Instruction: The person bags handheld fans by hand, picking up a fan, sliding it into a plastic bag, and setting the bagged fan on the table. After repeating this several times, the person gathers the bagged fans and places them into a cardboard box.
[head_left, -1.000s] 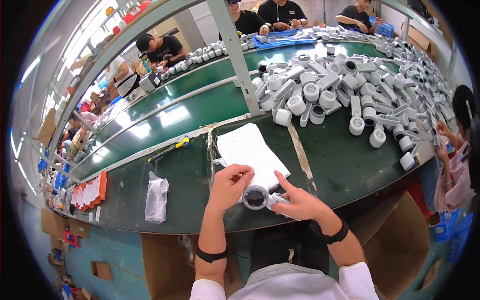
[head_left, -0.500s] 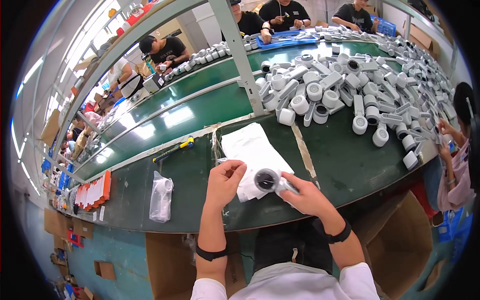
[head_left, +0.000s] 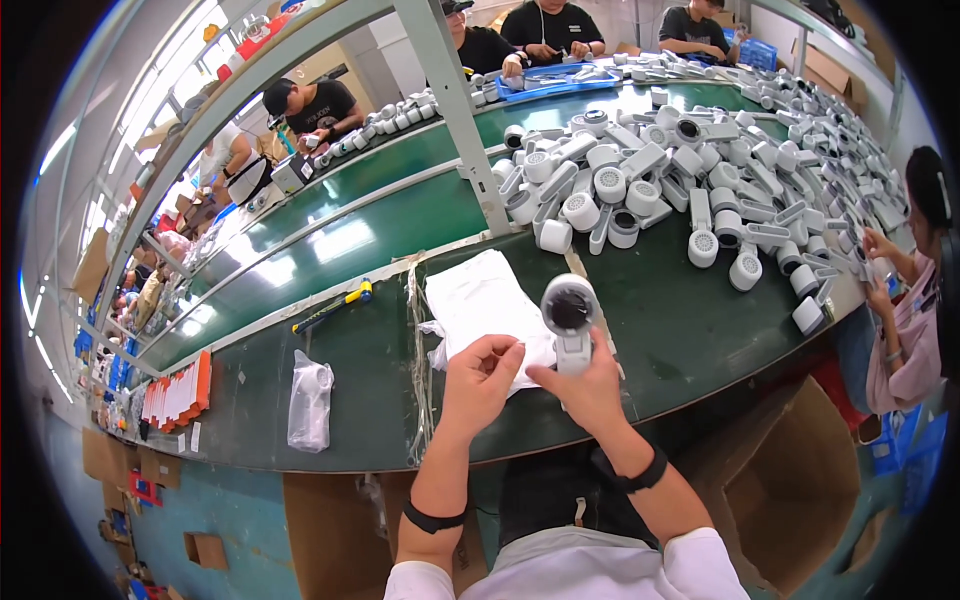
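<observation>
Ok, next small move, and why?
I'd probably have the left hand try lifting the near edge of the white stack: its pinched fingertips overlap that area in view, grip unclear, while the right hand alone holds the round-headed white device.

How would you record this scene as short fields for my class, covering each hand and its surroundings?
Left hand: curled at the near edge of a flat white pile of thin sheets; grip unclear
Right hand: holding a white plastic handheld device, round grey-rimmed head up
Surface: dark green worktop
Further left: clear plastic bag, yellow-and-black tool, orange-and-white stack
Beyond, right: heap of similar white-and-grey devices
</observation>
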